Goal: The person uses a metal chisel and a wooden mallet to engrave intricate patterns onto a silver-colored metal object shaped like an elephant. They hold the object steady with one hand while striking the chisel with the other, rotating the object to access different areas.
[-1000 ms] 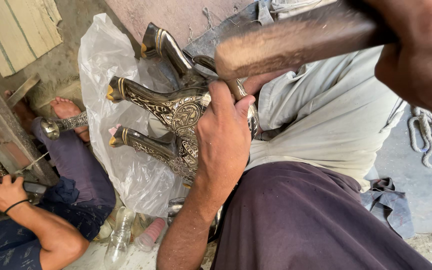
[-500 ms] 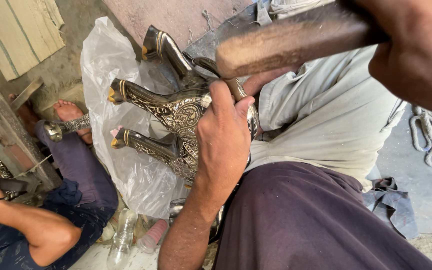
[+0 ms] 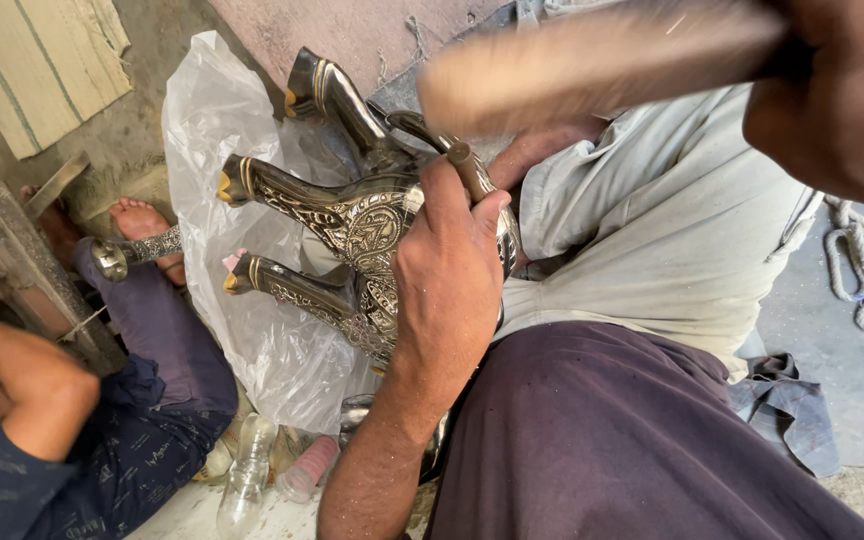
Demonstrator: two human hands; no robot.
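Dark engraved metal figure [image 3: 352, 225] rests on the lap under the left hand [image 3: 447, 270], clenched round a punch [image 3: 472, 172]; above it, the right hand's [image 3: 837, 90] hammer [image 3: 592, 60], fist-gripped, now blurs, suggesting a strike underway.

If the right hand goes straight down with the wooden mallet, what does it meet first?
Most likely the small punch that the left hand holds against the engraved metal animal figure. The mallet in the right hand is blurred, so depth is unsure.

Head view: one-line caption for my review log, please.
Left hand steadies an engraved metal animal figure with a small punch; right hand raises a blurred wooden mallet.
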